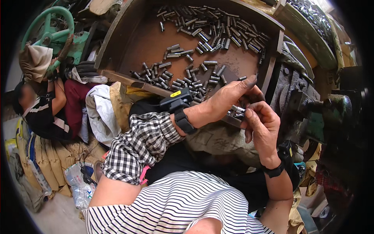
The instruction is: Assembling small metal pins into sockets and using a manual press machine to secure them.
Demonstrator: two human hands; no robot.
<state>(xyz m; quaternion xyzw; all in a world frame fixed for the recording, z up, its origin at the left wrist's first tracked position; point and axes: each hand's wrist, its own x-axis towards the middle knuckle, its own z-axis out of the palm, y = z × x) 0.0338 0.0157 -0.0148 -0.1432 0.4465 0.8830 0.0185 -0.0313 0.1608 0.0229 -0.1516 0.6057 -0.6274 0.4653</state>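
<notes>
My right hand is closed, with thumb and fingers pinching a short shiny metal tube by one end. Just beyond it, my left hand reaches over the near edge of a wooden tray, its fingers curled in below the thumb. What the left fingers hold, if anything, is hidden. Many similar metal tubes lie loose in the wooden tray, in a near heap and a larger far one. My left forearm wears a black-and-white checked sleeve cover, and both wrists carry black straps.
Dark, greasy machinery stands close on the right. Another wooden bin with small metal parts sits at the far right. To the left, another person works by a green handwheel. A clear plastic bag lies at lower left.
</notes>
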